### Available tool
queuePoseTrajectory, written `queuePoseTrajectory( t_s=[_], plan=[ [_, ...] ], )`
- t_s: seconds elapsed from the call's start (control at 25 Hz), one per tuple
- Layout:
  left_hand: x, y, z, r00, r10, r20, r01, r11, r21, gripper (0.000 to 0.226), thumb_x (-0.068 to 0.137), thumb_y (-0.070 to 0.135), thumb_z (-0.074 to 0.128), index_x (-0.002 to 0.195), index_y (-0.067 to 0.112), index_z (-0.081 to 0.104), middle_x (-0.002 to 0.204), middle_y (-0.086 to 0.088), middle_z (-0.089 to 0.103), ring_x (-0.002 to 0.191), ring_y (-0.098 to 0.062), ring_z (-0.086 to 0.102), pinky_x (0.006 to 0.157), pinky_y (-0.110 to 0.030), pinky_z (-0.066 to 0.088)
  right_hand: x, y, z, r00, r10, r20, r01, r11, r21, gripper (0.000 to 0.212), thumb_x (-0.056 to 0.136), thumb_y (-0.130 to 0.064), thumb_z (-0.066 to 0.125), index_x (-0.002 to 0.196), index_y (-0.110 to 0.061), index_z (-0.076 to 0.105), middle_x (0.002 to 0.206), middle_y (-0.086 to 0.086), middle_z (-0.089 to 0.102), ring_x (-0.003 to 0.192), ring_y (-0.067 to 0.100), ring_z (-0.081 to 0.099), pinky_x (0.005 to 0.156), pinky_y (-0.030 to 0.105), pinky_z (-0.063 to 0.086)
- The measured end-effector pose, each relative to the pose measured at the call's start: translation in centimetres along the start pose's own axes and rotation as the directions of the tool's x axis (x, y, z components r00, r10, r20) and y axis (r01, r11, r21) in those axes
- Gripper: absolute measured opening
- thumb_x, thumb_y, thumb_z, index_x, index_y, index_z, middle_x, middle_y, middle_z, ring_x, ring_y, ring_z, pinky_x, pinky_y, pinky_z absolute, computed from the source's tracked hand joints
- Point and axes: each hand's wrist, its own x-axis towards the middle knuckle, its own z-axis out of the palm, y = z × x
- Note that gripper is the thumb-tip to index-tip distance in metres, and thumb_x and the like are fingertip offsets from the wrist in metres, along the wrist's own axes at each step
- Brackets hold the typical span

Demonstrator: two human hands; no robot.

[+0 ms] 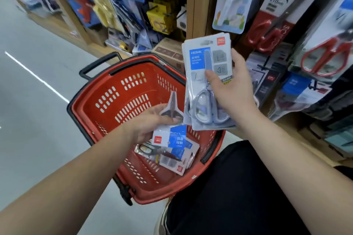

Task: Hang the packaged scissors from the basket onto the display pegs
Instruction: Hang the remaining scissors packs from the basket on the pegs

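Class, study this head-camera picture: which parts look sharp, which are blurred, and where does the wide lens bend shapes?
Head view: the scissors pack in the right hand is sharpest, its print legible; the hanging goods at upper left smear with blur; the basket rim bows from wide-lens distortion; lighting is even, without hard shadows.

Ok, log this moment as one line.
right hand: holds grey-handled packaged scissors, upright | left hand: holds blue-and-white carded scissors pack over red plastic basket | basket: more scissors packs inside

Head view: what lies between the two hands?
Packaged scissors, seen in the head view: the grey-handled pack the right hand holds and the upside-down pack in the left hand.
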Motion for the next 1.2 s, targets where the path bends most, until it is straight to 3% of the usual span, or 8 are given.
queuePoseTrajectory(
  t_s=[0.16, 0.4, 0.48, 0.64, 0.84, 0.96, 1.08, 1.2],
  plan=[
    [-3.5, 4.6, 3.6, 0.975, 0.217, -0.052, -0.203, 0.96, 0.194, 0.063, 0.083, -0.017, 0.074, 0.132, 0.02, 0.059, 0.119, -0.019, 0.076, 0.103, -0.039, 0.076, 0.091, -0.054, 0.061, 0.8, -3.6, -4.3, 0.995, -0.088, -0.054, 0.086, 0.995, -0.05, 0.065, 0.096, -0.016, 0.075, 0.153, -0.021, 0.044, 0.134, -0.019, 0.061, 0.121, -0.009, 0.059, 0.095, 0.004, 0.045],
    [-6.1, 11.0, 10.4, 0.888, 0.46, -0.017, -0.421, 0.828, 0.371, 0.026, 0.087, 0.006, 0.083, 0.112, 0.008, 0.077, 0.099, -0.013, 0.082, 0.086, -0.027, 0.078, 0.071, -0.036, 0.064, -0.2, -4.7, -12.9, 0.987, -0.109, -0.121, 0.084, 0.977, -0.198, 0.071, 0.097, -0.018, 0.074, 0.159, -0.025, 0.038, 0.132, -0.036, 0.052, 0.112, -0.031, 0.048, 0.086, -0.007, 0.036],
    [-6.5, 12.5, 12.1, 0.845, 0.535, 0.01, -0.458, 0.714, 0.53, 0.015, 0.089, 0.018, 0.084, 0.104, 0.014, 0.08, 0.085, -0.005, 0.081, 0.07, -0.011, 0.072, 0.056, -0.024, 0.054, -1.5, -3.4, -15.5, 0.982, -0.099, -0.162, 0.059, 0.97, -0.236, 0.072, 0.096, -0.02, 0.075, 0.158, -0.03, 0.04, 0.134, -0.039, 0.052, 0.116, -0.027, 0.05, 0.088, -0.005, 0.037],
    [-5.4, 15.9, 14.7, 0.867, 0.446, 0.22, -0.393, 0.344, 0.853, 0.019, 0.089, 0.036, 0.081, 0.098, 0.021, 0.076, 0.09, -0.004, 0.079, 0.082, -0.025, 0.074, 0.077, -0.044, 0.059, -4.4, 0.0, -20.0, 0.976, -0.002, -0.219, -0.069, 0.946, -0.317, 0.075, 0.093, -0.024, 0.077, 0.156, -0.039, 0.04, 0.114, -0.061, 0.049, 0.109, -0.025, 0.054, 0.097, 0.013, 0.044],
    [-2.6, 18.2, 21.0, 0.846, 0.462, 0.266, -0.315, 0.03, 0.949, 0.013, 0.083, 0.028, 0.086, 0.091, 0.025, 0.076, 0.081, 0.005, 0.076, 0.078, -0.014, 0.072, 0.066, -0.03, 0.055, -7.3, 3.4, -24.2, 0.973, 0.116, -0.2, -0.194, 0.879, -0.436, 0.076, 0.092, -0.034, 0.076, 0.151, -0.051, 0.032, 0.128, -0.028, 0.064, 0.124, 0.013, 0.063, 0.102, 0.045, 0.052],
    [0.0, 18.3, 24.3, 0.8, 0.532, 0.278, -0.365, 0.064, 0.929, 0.019, 0.072, 0.026, 0.094, 0.078, 0.019, 0.077, 0.071, 0.002, 0.076, 0.061, -0.007, 0.066, 0.052, -0.017, 0.048, -8.7, 5.1, -26.2, 0.963, 0.182, -0.197, -0.254, 0.853, -0.456, 0.074, 0.092, -0.035, 0.075, 0.148, -0.055, 0.032, 0.128, -0.025, 0.066, 0.121, 0.014, 0.064, 0.099, 0.049, 0.053],
    [3.6, 16.0, 27.2, 0.837, 0.46, 0.296, -0.459, 0.297, 0.837, 0.012, 0.08, 0.018, 0.091, 0.081, 0.023, 0.08, 0.078, 0.006, 0.08, 0.071, -0.005, 0.073, 0.069, -0.025, 0.06, -10.0, 6.3, -27.6, 0.941, 0.247, -0.233, -0.329, 0.836, -0.44, 0.075, 0.093, -0.037, 0.075, 0.154, -0.048, 0.033, 0.121, -0.032, 0.064, 0.11, 0.014, 0.067, 0.098, 0.047, 0.055],
    [8.0, 13.1, 29.1, 0.899, 0.295, 0.324, -0.415, 0.335, 0.846, 0.014, 0.095, 0.017, 0.077, 0.095, 0.03, 0.082, 0.087, 0.012, 0.081, 0.087, -0.008, 0.077, 0.085, -0.035, 0.065, -11.3, 7.7, -28.7, 0.93, 0.268, -0.253, -0.36, 0.809, -0.464, 0.074, 0.093, -0.038, 0.075, 0.154, -0.047, 0.034, 0.112, -0.039, 0.059, 0.102, 0.012, 0.067, 0.094, 0.045, 0.055]
  ],
)
